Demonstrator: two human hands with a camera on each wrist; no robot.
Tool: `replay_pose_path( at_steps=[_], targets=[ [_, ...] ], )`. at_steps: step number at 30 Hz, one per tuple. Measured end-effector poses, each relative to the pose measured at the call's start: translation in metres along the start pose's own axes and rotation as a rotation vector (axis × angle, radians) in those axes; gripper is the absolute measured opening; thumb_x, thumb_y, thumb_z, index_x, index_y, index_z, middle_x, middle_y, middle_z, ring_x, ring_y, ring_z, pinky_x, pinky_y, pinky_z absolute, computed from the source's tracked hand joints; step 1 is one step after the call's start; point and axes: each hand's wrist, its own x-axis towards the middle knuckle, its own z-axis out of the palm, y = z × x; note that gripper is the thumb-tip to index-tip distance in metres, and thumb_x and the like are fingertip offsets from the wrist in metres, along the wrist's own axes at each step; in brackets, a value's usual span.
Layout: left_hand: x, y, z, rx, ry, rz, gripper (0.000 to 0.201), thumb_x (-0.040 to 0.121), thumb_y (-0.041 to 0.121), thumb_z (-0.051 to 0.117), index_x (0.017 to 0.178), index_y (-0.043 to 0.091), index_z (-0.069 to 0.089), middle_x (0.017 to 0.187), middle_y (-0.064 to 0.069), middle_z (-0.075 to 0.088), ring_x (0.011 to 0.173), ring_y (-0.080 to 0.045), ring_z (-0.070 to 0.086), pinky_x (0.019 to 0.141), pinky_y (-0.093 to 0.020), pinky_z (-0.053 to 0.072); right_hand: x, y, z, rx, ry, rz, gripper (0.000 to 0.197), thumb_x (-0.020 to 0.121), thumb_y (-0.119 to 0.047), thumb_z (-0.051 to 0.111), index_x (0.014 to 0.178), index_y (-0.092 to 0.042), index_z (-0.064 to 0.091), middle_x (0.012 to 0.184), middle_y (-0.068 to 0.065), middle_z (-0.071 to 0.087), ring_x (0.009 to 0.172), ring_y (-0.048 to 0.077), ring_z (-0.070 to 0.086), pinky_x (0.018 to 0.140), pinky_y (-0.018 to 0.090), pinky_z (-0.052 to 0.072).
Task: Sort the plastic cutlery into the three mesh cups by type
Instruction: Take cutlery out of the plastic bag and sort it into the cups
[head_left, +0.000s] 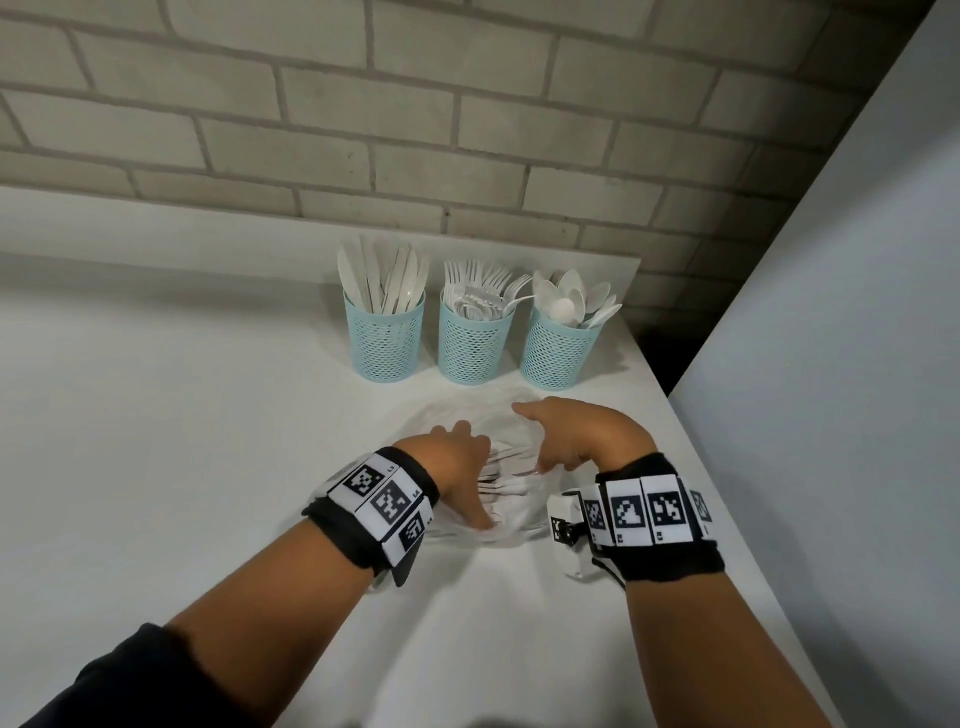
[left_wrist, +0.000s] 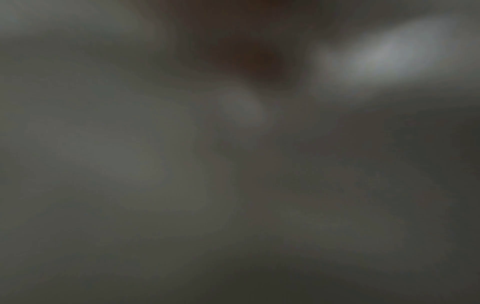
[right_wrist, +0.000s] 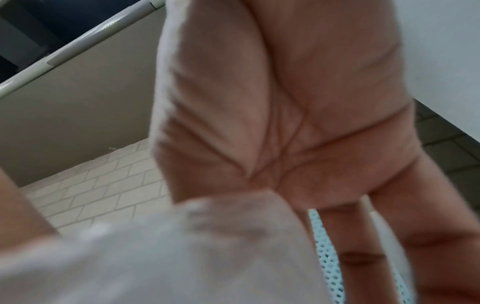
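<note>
Head view — crinkly clear bag (head_left: 511, 431), perforated cups (head_left: 471, 343)

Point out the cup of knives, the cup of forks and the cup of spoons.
cup of knives (head_left: 385, 340): head view, on the mesh wall of the left cup.
cup of forks (head_left: 474, 347): head view, on the mesh wall of the middle cup.
cup of spoons (head_left: 557, 351): head view, on the mesh wall of the right cup.
</note>
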Motion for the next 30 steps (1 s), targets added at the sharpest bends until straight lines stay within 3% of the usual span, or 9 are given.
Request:
replay_pose_path(
  at_steps=[2, 4, 10, 18, 20, 22, 25, 27, 30],
  targets=[
    [0.0, 0.002, 0.0, 0.0, 0.009, 0.003, 0.075, 0.075, 0.047, 0.07, 0.132, 0.012, 0.036, 0.132, -0.008, 0.036, 0.121, -0.029, 0.04, 0.095, -0.042, 0.044, 0.001, 0.0, 0.001, -0.037, 0.043, -0.024, 0.08, 0.086, 0.002, 0.053, 0.15, -0.022, 0.013, 0.156, 0.005, 0.022, 0.132, 0.024, 0.04, 0.106, 0.035, 0.039],
    [0.001, 0.001, -0.001, -0.038, 0.04, 0.025, 0.067, 0.079, 0.043, 0.067, 0.13, 0.011, 0.038, 0.13, -0.009, 0.041, 0.118, -0.029, 0.044, 0.094, -0.039, 0.044, -0.001, 0.002, 0.001, -0.046, 0.063, -0.033, 0.077, 0.087, 0.002, 0.049, 0.15, -0.023, 0.012, 0.156, 0.005, 0.021, 0.139, 0.024, 0.031, 0.11, 0.035, 0.032],
    [0.003, -0.013, -0.005, -0.105, 0.132, 0.067, 0.051, 0.089, 0.039, 0.057, 0.128, 0.007, 0.043, 0.127, -0.011, 0.053, 0.113, -0.027, 0.052, 0.084, -0.027, 0.037, -0.009, 0.014, -0.002, -0.004, 0.116, -0.006, 0.07, 0.086, 0.01, 0.039, 0.146, -0.025, 0.029, 0.154, 0.003, 0.028, 0.138, 0.023, 0.032, 0.108, 0.03, 0.032],
    [-0.003, -0.019, -0.005, -0.241, 0.165, 0.088, 0.049, 0.092, 0.033, 0.052, 0.133, 0.009, 0.039, 0.131, -0.009, 0.053, 0.112, -0.024, 0.052, 0.091, -0.03, 0.041, -0.023, 0.012, 0.007, 0.074, 0.13, 0.042, 0.074, 0.088, 0.007, 0.036, 0.15, -0.026, 0.012, 0.152, 0.01, 0.03, 0.134, 0.027, 0.037, 0.102, 0.032, 0.037],
    [-0.005, -0.018, -0.004, -0.275, 0.187, 0.097, 0.044, 0.089, 0.036, 0.058, 0.123, 0.009, 0.049, 0.12, -0.007, 0.058, 0.103, -0.022, 0.053, 0.084, -0.027, 0.04, -0.026, 0.011, 0.011, 0.124, 0.108, 0.044, 0.075, 0.089, 0.006, 0.037, 0.15, -0.026, 0.009, 0.153, 0.008, 0.03, 0.134, 0.027, 0.038, 0.102, 0.031, 0.036],
    [-0.007, -0.019, -0.003, -0.302, 0.23, 0.093, 0.033, 0.086, 0.041, 0.063, 0.098, 0.012, 0.054, 0.097, -0.002, 0.059, 0.087, -0.019, 0.05, 0.07, -0.026, 0.035, -0.028, 0.01, 0.016, 0.176, 0.084, 0.023, 0.075, 0.089, 0.002, 0.04, 0.151, -0.028, 0.01, 0.153, 0.006, 0.03, 0.134, 0.026, 0.037, 0.104, 0.031, 0.035],
    [-0.01, -0.022, 0.0, -0.324, 0.244, 0.092, 0.035, 0.089, 0.042, 0.058, 0.067, 0.02, 0.04, 0.07, 0.006, 0.044, 0.072, -0.017, 0.042, 0.056, -0.023, 0.027, -0.031, 0.012, 0.019, 0.26, 0.095, -0.008, 0.07, 0.09, -0.006, 0.045, 0.15, -0.029, 0.017, 0.153, 0.001, 0.03, 0.136, 0.024, 0.036, 0.107, 0.031, 0.032],
    [-0.012, -0.025, 0.001, -0.372, 0.249, 0.122, 0.032, 0.089, 0.037, 0.059, 0.069, 0.018, 0.045, 0.07, 0.004, 0.047, 0.069, -0.017, 0.044, 0.056, -0.023, 0.028, -0.034, 0.015, 0.019, 0.308, 0.131, -0.015, 0.064, 0.091, -0.007, 0.047, 0.148, -0.026, 0.025, 0.15, -0.001, 0.034, 0.135, 0.022, 0.037, 0.105, 0.028, 0.032],
    [-0.013, -0.03, 0.002, -0.486, 0.288, 0.158, 0.017, 0.084, 0.026, 0.067, 0.085, 0.012, 0.057, 0.081, -0.001, 0.056, 0.073, -0.016, 0.05, 0.061, -0.022, 0.034, -0.034, 0.02, 0.019, 0.364, 0.193, 0.001, 0.06, 0.091, -0.006, 0.049, 0.145, -0.024, 0.032, 0.151, 0.002, 0.034, 0.133, 0.023, 0.039, 0.1, 0.026, 0.036]
  ],
)
